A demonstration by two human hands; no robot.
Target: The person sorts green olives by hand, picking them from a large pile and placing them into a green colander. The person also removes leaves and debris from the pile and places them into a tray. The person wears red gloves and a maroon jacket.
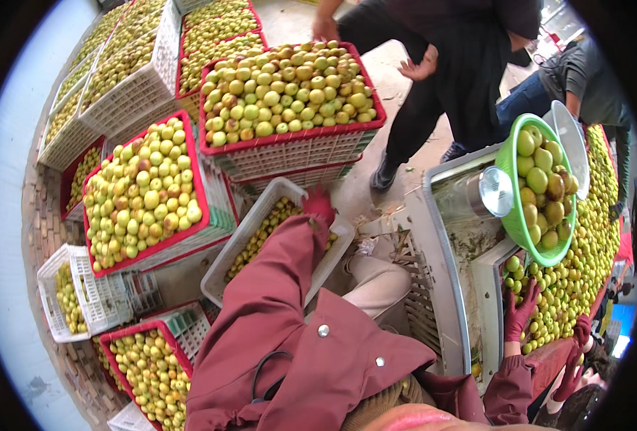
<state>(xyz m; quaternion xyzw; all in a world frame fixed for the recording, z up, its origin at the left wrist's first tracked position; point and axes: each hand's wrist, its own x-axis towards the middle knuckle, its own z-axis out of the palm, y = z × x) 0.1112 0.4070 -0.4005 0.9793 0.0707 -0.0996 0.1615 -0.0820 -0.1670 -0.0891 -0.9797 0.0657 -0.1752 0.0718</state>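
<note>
My left hand (319, 204), in a red glove, is at the far rim of a pale plastic tub (215, 275), partly filled with small yellow-green fruits (254, 242) that look like jujubes. Whether it holds anything is not clear. My right hand (521, 312), gloved too, lies with fingers apart against the near edge of a large bed of the same fruits (571, 269), touching some. Above it, a green plastic colander (507, 215) holds bigger green and brown fruits. A clear container with a shiny round end (495, 191) stands beside the colander.
Red-rimmed crates (291, 141) heaped with fruit stand ahead and left, with white crates (130, 99) behind. A slatted grey stand (448, 269) is at my right. One person (437, 64) is just ahead; another (582, 81) bends farther right. Other gloved hands (569, 372) are at lower right.
</note>
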